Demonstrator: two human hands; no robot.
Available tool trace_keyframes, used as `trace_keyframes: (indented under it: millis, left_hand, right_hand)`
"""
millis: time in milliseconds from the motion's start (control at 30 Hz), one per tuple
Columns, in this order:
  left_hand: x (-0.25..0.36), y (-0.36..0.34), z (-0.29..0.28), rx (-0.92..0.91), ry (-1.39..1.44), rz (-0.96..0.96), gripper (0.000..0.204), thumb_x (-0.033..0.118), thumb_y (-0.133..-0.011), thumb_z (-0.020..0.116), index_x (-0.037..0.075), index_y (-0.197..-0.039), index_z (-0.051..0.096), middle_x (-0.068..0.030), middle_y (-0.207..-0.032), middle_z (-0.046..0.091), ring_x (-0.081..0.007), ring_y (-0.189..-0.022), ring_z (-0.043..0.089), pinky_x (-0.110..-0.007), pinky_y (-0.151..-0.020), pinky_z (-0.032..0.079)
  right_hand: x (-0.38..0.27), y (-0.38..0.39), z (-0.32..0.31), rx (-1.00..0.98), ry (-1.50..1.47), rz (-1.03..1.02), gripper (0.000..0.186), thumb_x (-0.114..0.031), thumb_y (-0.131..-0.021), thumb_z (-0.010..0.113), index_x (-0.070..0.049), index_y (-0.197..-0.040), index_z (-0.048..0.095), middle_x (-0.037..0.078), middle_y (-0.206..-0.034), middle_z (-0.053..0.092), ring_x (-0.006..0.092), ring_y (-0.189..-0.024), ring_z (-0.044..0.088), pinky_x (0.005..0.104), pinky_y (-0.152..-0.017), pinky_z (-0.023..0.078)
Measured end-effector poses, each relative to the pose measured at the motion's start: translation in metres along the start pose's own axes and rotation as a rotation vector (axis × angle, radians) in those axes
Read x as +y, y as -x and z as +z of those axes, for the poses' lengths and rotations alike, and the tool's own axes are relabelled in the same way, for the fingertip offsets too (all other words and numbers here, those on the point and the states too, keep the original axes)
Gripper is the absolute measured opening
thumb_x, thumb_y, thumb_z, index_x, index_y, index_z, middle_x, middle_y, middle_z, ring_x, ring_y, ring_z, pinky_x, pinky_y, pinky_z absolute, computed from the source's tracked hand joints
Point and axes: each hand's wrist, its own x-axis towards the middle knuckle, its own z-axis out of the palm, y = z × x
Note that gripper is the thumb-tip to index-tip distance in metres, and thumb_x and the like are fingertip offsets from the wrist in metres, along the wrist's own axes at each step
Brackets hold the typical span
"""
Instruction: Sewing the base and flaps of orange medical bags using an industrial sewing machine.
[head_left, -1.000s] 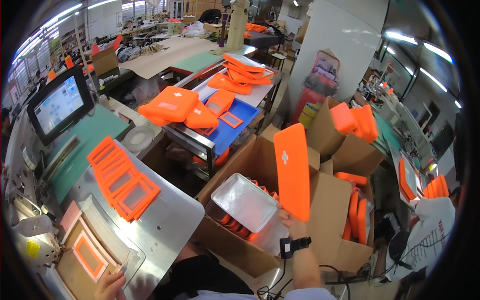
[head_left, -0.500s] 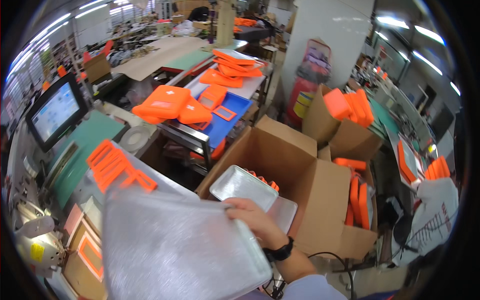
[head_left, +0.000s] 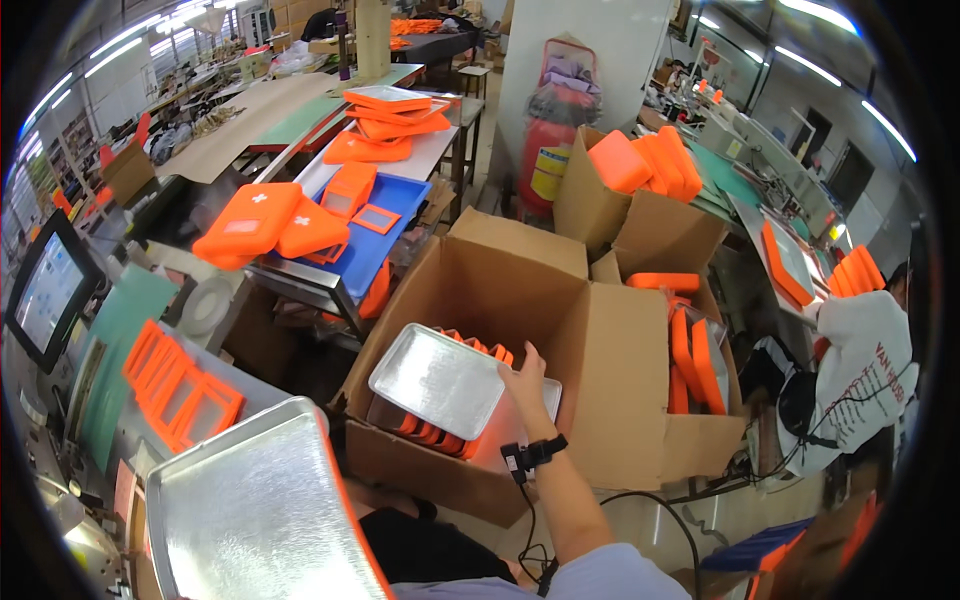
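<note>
My right hand (head_left: 522,388) is inside the large cardboard box (head_left: 515,275), its thumb and fingers apart at the right edge of a silver-lined tray piece (head_left: 430,375). Under that piece are several orange-rimmed cases (head_left: 412,424), with another pale panel (head_left: 548,398) beside them. At the lower left a large orange piece with a silver lining (head_left: 250,505) is held tilted, silver side up. My left hand is not visible; whatever supports that piece is hidden. On the metal plate beyond it lie several orange frames with clear windows (head_left: 205,410).
Orange cases (head_left: 250,215) and a blue tray (head_left: 385,200) are on the cart ahead. More boxes (head_left: 697,445) with orange cases stand right. A screen (head_left: 52,285) and machine are left. A person in a white top (head_left: 850,380) is far right; cables hang below.
The long orange piece with the cross, held up by my right hand, has been turned silver side up and moved to the lower left. My right hand has returned into the box. The view has shifted.
</note>
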Motion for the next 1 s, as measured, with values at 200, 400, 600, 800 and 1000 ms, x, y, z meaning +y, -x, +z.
trace_keyframes:
  millis: [200, 400, 600, 800, 1000]
  left_hand:
    - [0.006, 0.042, 0.010, 0.012, -0.033, -0.076, 0.031, 0.034, -0.098, 0.061, 0.007, -0.081, 0.060, -0.0097, -0.084, 0.064, -0.0271, -0.078, 0.061, -0.039, -0.071, 0.049]
    - [0.005, 0.069, 0.013, -0.048, -0.071, -0.035, 0.021, 0.027, -0.089, 0.073, 0.012, -0.084, 0.060, -0.0068, -0.085, 0.065, -0.0259, -0.078, 0.060, -0.039, -0.077, 0.041]
    - [-0.002, 0.081, 0.023, -0.047, -0.037, -0.027, 0.029, 0.033, -0.086, 0.076, 0.011, -0.081, 0.057, -0.0076, -0.084, 0.063, -0.0260, -0.079, 0.059, -0.040, -0.076, 0.042]
    - [0.003, 0.080, 0.028, -0.089, -0.049, -0.066, 0.037, 0.040, -0.087, 0.075, 0.008, -0.082, 0.055, -0.0111, -0.089, 0.062, -0.0273, -0.080, 0.058, -0.040, -0.073, 0.046]
    - [0.001, 0.075, 0.027, -0.147, -0.064, -0.011, 0.032, 0.036, -0.096, 0.063, 0.005, -0.087, 0.058, -0.0133, -0.092, 0.063, -0.0286, -0.081, 0.059, -0.041, -0.073, 0.049]
  right_hand:
    - [0.049, 0.034, 0.049, -0.417, -0.527, 0.226, 0.071, -0.001, -0.076, 0.066, 0.001, -0.140, 0.036, 0.024, -0.136, 0.048, 0.0346, -0.125, 0.050, 0.0409, -0.105, 0.041]
    - [0.020, 0.050, 0.033, -0.394, -0.457, 0.083, 0.062, 0.002, -0.073, 0.060, 0.002, -0.132, 0.041, 0.025, -0.126, 0.052, 0.0392, -0.122, 0.051, 0.0390, -0.104, 0.040]
    - [0.027, 0.034, 0.019, -0.496, -0.364, 0.187, 0.060, 0.003, -0.073, 0.058, 0.002, -0.131, 0.042, 0.030, -0.126, 0.049, 0.0434, -0.124, 0.047, 0.0410, -0.106, 0.037]
    - [-0.003, 0.090, 0.059, -0.200, -0.116, 0.148, 0.071, 0.001, -0.077, 0.056, 0.009, -0.141, 0.028, 0.031, -0.137, 0.042, 0.0423, -0.133, 0.038, 0.0430, -0.113, 0.028]
    - [0.036, 0.050, 0.054, -0.120, -0.283, 0.243, 0.063, -0.015, -0.084, 0.068, 0.004, -0.137, 0.041, 0.027, -0.144, 0.040, 0.0411, -0.140, 0.030, 0.0495, -0.116, 0.022]
